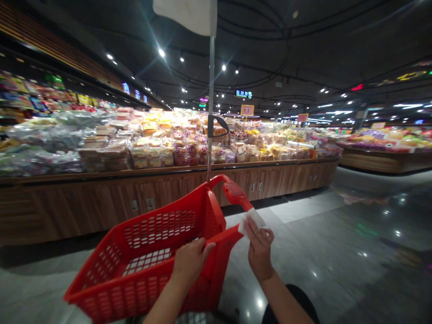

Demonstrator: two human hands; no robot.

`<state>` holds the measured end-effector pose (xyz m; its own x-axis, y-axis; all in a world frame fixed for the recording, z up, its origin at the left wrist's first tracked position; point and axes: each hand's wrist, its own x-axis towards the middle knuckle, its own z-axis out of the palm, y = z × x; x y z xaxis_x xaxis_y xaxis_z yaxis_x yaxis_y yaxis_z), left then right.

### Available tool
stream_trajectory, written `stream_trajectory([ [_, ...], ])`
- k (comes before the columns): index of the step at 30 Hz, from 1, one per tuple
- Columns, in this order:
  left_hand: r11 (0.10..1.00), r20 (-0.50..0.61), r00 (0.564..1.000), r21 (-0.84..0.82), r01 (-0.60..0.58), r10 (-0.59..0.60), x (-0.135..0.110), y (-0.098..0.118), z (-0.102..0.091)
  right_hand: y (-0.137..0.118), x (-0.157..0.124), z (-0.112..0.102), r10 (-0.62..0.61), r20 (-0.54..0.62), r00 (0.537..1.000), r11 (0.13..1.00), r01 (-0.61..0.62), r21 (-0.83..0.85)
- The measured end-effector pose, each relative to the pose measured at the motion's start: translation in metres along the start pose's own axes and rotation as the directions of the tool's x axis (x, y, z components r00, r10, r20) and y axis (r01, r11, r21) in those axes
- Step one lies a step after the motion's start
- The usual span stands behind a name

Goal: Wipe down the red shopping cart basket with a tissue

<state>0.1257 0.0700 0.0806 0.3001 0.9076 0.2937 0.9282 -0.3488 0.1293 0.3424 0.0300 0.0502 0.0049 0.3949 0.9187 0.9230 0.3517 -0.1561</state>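
Note:
A red plastic shopping cart (148,288) stands before me, with slotted walls and a bare slotted floor. My left hand (191,261) grips the near top rim of its basket, thumb pointing toward the handle. With my right hand (259,247) I press a white wipe (254,218) against the near corner of the red handle (236,193). The fingers lie over the wipe, which covers that part of the bar. A metal pole (211,76) rises behind the handle's far end, carrying a dark clip (218,126) and a white panel (189,15) at the top.
Beyond the cart runs a long wooden display counter (175,189) heaped with packaged foods (151,139). Another rounded display (384,157) stands to the right across shiny grey floor tiles (354,243). Stocked shelves (33,94) line the left. A price sign (247,110) stands above the goods.

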Motion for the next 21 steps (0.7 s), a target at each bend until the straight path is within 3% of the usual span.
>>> stream_trajectory([
  [6,1.0,-0.008,1.0,0.013,-0.008,0.008,0.005,0.001,0.004,-0.023,-0.03,0.022,-0.034,0.041,0.999,0.991,0.029,0.128],
  [11,1.0,-0.011,1.0,0.009,-0.01,0.01,0.004,0.001,0.005,-0.005,-0.024,0.016,0.008,-0.014,1.0,0.998,-0.007,0.065],
  [17,1.0,-0.014,1.0,0.0,-0.001,0.001,0.003,0.002,0.004,-0.002,-0.031,0.015,-0.031,0.042,0.999,0.996,0.028,0.079],
  [21,1.0,-0.012,1.0,-0.011,-0.012,0.012,0.002,0.0,0.002,0.015,-0.026,0.007,-0.027,-0.019,0.999,1.0,0.027,0.015],
])
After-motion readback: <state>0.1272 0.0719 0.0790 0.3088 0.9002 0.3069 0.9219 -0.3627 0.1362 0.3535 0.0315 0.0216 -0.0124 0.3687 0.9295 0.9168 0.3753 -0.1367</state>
